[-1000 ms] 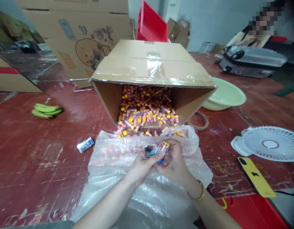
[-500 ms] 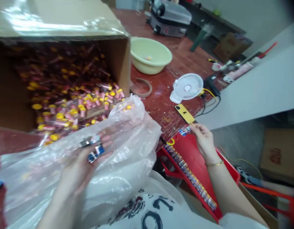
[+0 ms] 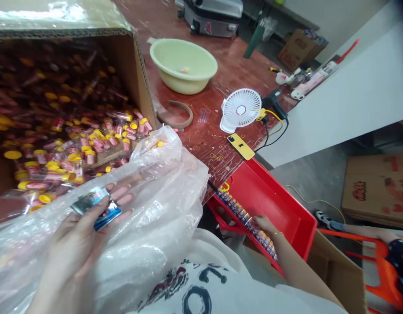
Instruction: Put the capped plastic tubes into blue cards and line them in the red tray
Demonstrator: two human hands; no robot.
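My left hand [image 3: 85, 233] lies palm up over a clear plastic bag [image 3: 149, 213], its thumb pressing on small glossy printed packets [image 3: 108, 215], one dark and one blue. Its other fingers are spread. My right hand [image 3: 265, 225] is down at a long row of small colourful packets [image 3: 235, 206] along the near side of a red plastic tray [image 3: 291, 209]. Its fingers are curled against the row, and what they pinch is hidden. At the left, a cardboard box [image 3: 144, 83] on its side holds many clear tubes with yellow caps and pink contents [image 3: 90, 156].
On the red table stand a pale green basin [image 3: 184, 85], a white fan [image 3: 242, 109] and a yellow phone [image 3: 241, 146]. A brown tape ring [image 3: 186, 115] lies near the bag. Cables run behind the phone. Another person's arm [image 3: 361, 229] shows at right by an orange stool [image 3: 380, 270].
My right hand has moved down from beside the phone, where it held a small blue printed packet, to the row in the tray. My left thumb has closed over its packets. The view has shifted.
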